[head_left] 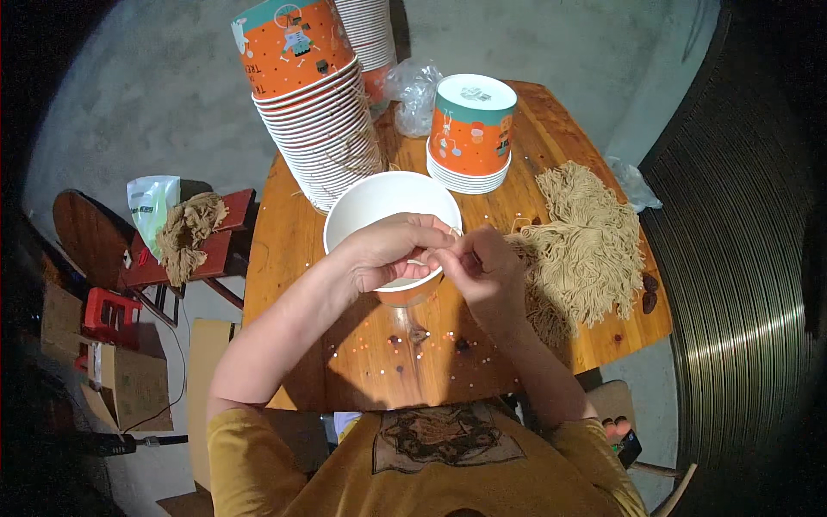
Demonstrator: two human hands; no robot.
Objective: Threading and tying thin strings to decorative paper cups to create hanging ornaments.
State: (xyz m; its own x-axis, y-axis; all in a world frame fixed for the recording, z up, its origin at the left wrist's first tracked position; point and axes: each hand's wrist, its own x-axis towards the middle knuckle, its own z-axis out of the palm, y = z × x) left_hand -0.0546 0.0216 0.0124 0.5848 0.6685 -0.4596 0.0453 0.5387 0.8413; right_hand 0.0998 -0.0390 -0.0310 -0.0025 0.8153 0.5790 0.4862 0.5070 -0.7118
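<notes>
While left hand (398, 247) and right hand (488, 274) pinch a cord (455, 231) over the tub (388, 198), a slackened grip could drop it.

There are two hands (396, 250), one open bucket (388, 198), three bucket stacks (323, 129) and, on the table (543, 112), one string heap (590, 246).

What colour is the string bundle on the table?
The bundle is beige, clearest in the head view.

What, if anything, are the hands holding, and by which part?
The left hand seems to pinch a thin beige cord, gripped part hidden; whether the right hand grips it cannot be told.
</notes>
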